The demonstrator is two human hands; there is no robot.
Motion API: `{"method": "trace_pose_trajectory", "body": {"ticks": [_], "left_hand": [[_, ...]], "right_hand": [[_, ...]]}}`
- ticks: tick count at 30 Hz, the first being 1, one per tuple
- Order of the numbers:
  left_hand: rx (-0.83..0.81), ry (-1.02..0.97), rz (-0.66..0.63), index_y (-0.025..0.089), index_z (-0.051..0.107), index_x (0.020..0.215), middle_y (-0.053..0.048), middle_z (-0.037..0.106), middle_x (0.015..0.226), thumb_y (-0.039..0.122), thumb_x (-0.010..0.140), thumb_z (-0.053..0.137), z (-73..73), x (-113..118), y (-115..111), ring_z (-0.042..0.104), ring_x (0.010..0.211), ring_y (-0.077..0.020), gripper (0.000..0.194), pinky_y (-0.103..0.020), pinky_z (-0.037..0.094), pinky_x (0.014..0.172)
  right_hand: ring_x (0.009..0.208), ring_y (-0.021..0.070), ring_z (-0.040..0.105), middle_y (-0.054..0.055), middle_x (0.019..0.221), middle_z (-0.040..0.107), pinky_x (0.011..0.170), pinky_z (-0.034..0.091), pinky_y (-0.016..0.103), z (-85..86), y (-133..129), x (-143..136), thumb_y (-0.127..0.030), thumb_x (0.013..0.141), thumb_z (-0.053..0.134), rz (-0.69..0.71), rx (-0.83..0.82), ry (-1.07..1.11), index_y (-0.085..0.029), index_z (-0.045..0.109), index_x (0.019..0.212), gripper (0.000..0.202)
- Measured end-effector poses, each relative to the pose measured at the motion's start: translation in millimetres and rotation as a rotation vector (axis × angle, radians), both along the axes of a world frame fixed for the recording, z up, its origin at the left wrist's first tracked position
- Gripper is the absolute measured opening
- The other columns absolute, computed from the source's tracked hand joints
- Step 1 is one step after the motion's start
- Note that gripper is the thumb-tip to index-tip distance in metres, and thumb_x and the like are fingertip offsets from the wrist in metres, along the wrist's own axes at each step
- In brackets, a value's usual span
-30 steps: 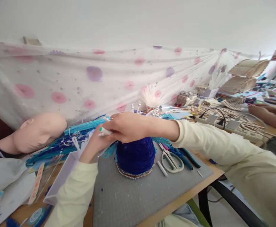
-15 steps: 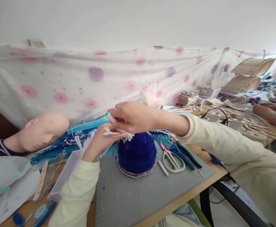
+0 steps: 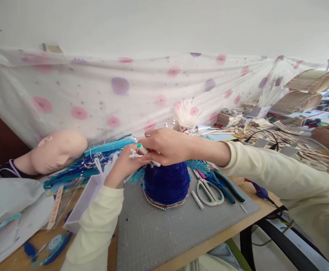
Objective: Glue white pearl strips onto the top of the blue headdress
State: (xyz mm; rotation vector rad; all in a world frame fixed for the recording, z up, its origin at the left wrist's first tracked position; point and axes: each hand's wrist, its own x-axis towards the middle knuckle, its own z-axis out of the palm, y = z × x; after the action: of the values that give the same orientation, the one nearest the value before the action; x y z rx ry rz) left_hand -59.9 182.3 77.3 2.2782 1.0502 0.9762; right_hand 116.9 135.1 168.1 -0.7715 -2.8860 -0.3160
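My left hand (image 3: 127,162) is closed on a small bundle of white sticks (image 3: 134,154) with rounded ends, like cotton swabs. My right hand (image 3: 167,146) meets it from the other side, its fingers wrapped around a white marker-like pen (image 3: 142,148) with a green end. More white tips show below the right fingers, which hide most of the bundle. Just beneath both hands stands a dark blue domed headpiece (image 3: 166,184), its rim edged with beads and light blue feather-like trim at its sides. A grey cutting mat (image 3: 159,233) lies under it.
White-handled scissors (image 3: 209,194), blue-handled pliers (image 3: 229,188) and a short white stick (image 3: 197,200) lie right of the headpiece. At left are a mannequin head (image 3: 58,152), a white box (image 3: 82,203) and blue tassels (image 3: 76,169). Another person's hand (image 3: 324,138) shows far right.
The view has shifted slightly. My hands have come closer together, and my right fingers now cover more of the white tips. The headpiece stays in place on the mat.
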Motion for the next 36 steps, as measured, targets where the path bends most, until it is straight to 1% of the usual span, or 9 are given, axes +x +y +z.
{"method": "trace_pose_trajectory", "body": {"ticks": [4, 8, 12, 14, 17, 20, 26, 31, 36], "left_hand": [[0.017, -0.022, -0.002, 0.02, 0.059, 0.059, 0.001, 0.062, 0.063, 0.027, 0.07, 0.068, -2.2, 1.4, 0.5, 0.059, 0.077, -0.0209, 0.016, -0.027, 0.044, 0.065], [0.017, -0.043, 0.015, 0.018, 0.062, 0.062, 0.001, 0.065, 0.065, 0.027, 0.068, 0.068, 0.2, 4.0, -2.4, 0.057, 0.073, -0.0196, 0.012, -0.027, 0.041, 0.062], [-0.043, -0.057, 0.011, 0.017, 0.066, 0.061, 0.001, 0.066, 0.062, 0.026, 0.068, 0.069, 1.8, 4.1, -4.5, 0.058, 0.065, -0.0174, 0.012, -0.026, 0.039, 0.057], [-0.085, -0.063, 0.003, 0.017, 0.068, 0.059, 0.0, 0.065, 0.058, 0.026, 0.068, 0.071, 1.4, 3.3, -4.2, 0.057, 0.061, -0.0165, 0.012, -0.026, 0.039, 0.055], [-0.123, -0.08, -0.006, 0.018, 0.072, 0.061, 0.0, 0.066, 0.057, 0.027, 0.067, 0.073, 0.8, 2.8, -3.4, 0.058, 0.059, -0.0163, 0.011, -0.026, 0.039, 0.054], [-0.14, -0.102, -0.015, 0.018, 0.071, 0.06, 0.0, 0.065, 0.057, 0.026, 0.066, 0.072, 0.7, 2.9, -3.0, 0.057, 0.058, -0.0155, 0.01, -0.025, 0.039, 0.054], [-0.172, -0.127, -0.05, 0.018, 0.067, 0.06, 0.001, 0.063, 0.059, 0.027, 0.064, 0.071, -0.7, 1.8, -0.6, 0.056, 0.06, -0.0145, 0.011, -0.024, 0.039, 0.054], [-0.195, -0.12, -0.075, 0.017, 0.068, 0.061, 0.001, 0.064, 0.06, 0.028, 0.066, 0.072, 0.4, 1.9, -0.3, 0.057, 0.061, -0.0144, 0.012, -0.024, 0.04, 0.055], [-0.202, -0.152, -0.064, 0.017, 0.07, 0.06, 0.0, 0.066, 0.06, 0.028, 0.064, 0.074, 2.4, 2.9, -3.7, 0.059, 0.061, -0.0153, 0.012, -0.024, 0.041, 0.055]], "right_hand": [[0.073, 0.0205, 0.047, 0.003, 0.073, 0.051, 0.065, 0.031, 0.029, 3.0, 1.8, 0.2, -0.025, 0.097, 0.056, 0.055, 0.005, -0.033, -0.015, 0.059, 0.087, 0.015], [0.075, 0.0212, 0.046, 0.002, 0.07, 0.047, 0.066, 0.031, 0.03, 3.9, 5.4, -2.5, -0.023, 0.096, 0.057, 0.08, 0.006, -0.048, -0.017, 0.057, 0.081, 0.016], [0.076, 0.0205, 0.047, 0.0, 0.067, 0.046, 0.067, 0.033, 0.03, 10.9, 8.7, 4.0, -0.023, 0.096, 0.057, 0.136, -0.053, -0.004, -0.018, 0.056, 0.08, 0.017], [0.075, 0.0195, 0.047, 0.0, 0.067, 0.048, 0.069, 0.034, 0.029, 16.3, 10.8, 11.1, -0.023, 0.098, 0.054, 0.187, -0.088, 0.059, -0.018, 0.057, 0.08, 0.019], [0.076, 0.0188, 0.047, 0.002, 0.073, 0.056, 0.072, 0.037, 0.03, 20.4, 13.5, 20.7, -0.028, 0.102, 0.051, 0.25, -0.102, 0.169, -0.017, 0.06, 0.083, 0.023], [0.078, 0.0201, 0.048, 0.004, 0.075, 0.058, 0.074, 0.038, 0.031, 14.9, 14.2, 24.4, -0.03, 0.103, 0.051, 0.273, -0.101, 0.21, -0.016, 0.062, 0.086, 0.024], [0.081, 0.0226, 0.049, 0.007, 0.078, 0.062, 0.077, 0.04, 0.033, -0.9, 13.6, 21.7, -0.02, 0.099, 0.052, 0.236, -0.122, 0.182, -0.015, 0.065, 0.092, 0.015], [0.085, 0.0234, 0.051, 0.008, 0.081, 0.063, 0.08, 0.042, 0.034, -1.3, 9.3, 26.8, -0.02, 0.098, 0.054, 0.229, -0.123, 0.174, -0.015, 0.065, 0.089, 0.015], [0.091, 0.0237, 0.053, 0.009, 0.085, 0.064, 0.082, 0.044, 0.035, 0.4, -4.2, 44.2, -0.023, 0.1, 0.056, 0.259, -0.098, 0.234, -0.014, 0.067, 0.094, 0.015]]}}
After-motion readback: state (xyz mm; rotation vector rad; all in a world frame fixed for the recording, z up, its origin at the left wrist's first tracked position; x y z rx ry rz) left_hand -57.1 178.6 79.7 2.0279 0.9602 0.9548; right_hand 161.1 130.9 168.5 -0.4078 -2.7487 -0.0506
